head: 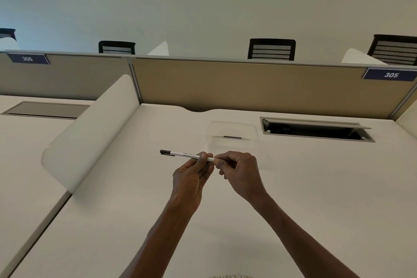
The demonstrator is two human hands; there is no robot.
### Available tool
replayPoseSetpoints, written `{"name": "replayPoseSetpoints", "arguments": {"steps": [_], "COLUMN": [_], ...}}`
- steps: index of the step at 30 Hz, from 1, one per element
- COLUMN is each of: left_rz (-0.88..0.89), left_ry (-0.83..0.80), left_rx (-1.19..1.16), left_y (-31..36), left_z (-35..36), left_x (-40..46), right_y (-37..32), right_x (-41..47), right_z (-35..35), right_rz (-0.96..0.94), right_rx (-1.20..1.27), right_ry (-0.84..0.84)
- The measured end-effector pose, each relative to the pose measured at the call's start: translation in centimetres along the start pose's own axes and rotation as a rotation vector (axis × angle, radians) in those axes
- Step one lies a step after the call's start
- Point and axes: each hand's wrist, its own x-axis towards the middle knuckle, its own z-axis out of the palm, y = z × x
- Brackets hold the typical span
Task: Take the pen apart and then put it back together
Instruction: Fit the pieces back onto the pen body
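Pen hangs in the air above the pale bench, roughly level, its black capped end pointing left and its white barrel running right into both hands. The left hand pinches the barrel about midway, fingers curled round it; the right hand closes its grip on the right end, which its fingers cover.

By its look the pen is light, thin and stiff, with a smooth plastic barrel likely to slip under a twist, so a firm pinch on the barrel and a pull or turn at either end seems the sensible hold.

Hidden: the right tip, and any joint or seam under the fingers. Print on the barrel is too small to read. Whether any part has come loose cannot be told.
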Motion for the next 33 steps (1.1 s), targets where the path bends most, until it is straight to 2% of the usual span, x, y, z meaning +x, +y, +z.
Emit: {"name": "replayPoseSetpoints", "arguments": {"steps": [3, 7, 11, 15, 18, 21, 24, 26, 30, 33], "left_rz": [-0.001, -0.015, -0.02, -0.013, -0.003, 0.006, 0.003, 0.0, 0.0, -0.013], "left_ry": [0.003, 0.018, 0.013, -0.008, -0.035, -0.036, -0.01, -0.003, -0.016, -0.013], "left_rx": [0.003, 0.001, 0.004, 0.017, 0.016, 0.022, 0.019, 0.014, 0.019, 0.022], "left_y": [0.3, 0.4, 0.4, 0.7, 1.0, 1.1, 1.2, 1.3, 1.2, 1.1], "left_z": [-0.1, 0.0, 0.1, 0.1, 0.1, 0.1, 0.1, 0.0, 0.1, 0.3], "left_x": [0.0, 0.2, 0.2, 0.3, 0.2, 0.2, 0.2, 0.1, 0.1, 0.1], "right_y": [-0.3, -0.7, -0.4, -0.5, -0.7, -0.7, -1.1, -1.1, -0.4, -0.2], "right_x": [0.3, 0.8, 0.9, 0.9, 1.1, 1.3, 1.6, 1.7, 1.3, 1.2], "right_z": [-0.8, -1.5, -1.4, -1.0, -0.4, -0.1, -0.4, -1.0, -1.9, -1.7], "right_rz": [-0.18, -0.467, -0.59, -0.562, -0.377, -0.119, 0.03, -0.014, -0.339, -0.467], "right_rx": [-0.167, -0.424, -0.664, -0.749, -0.539, -0.277, -0.152, -0.207, -0.481, -0.598], "right_ry": [-0.082, -0.108, -0.134, -0.117, -0.102, -0.182, -0.247, -0.242, -0.255, -0.225]}}
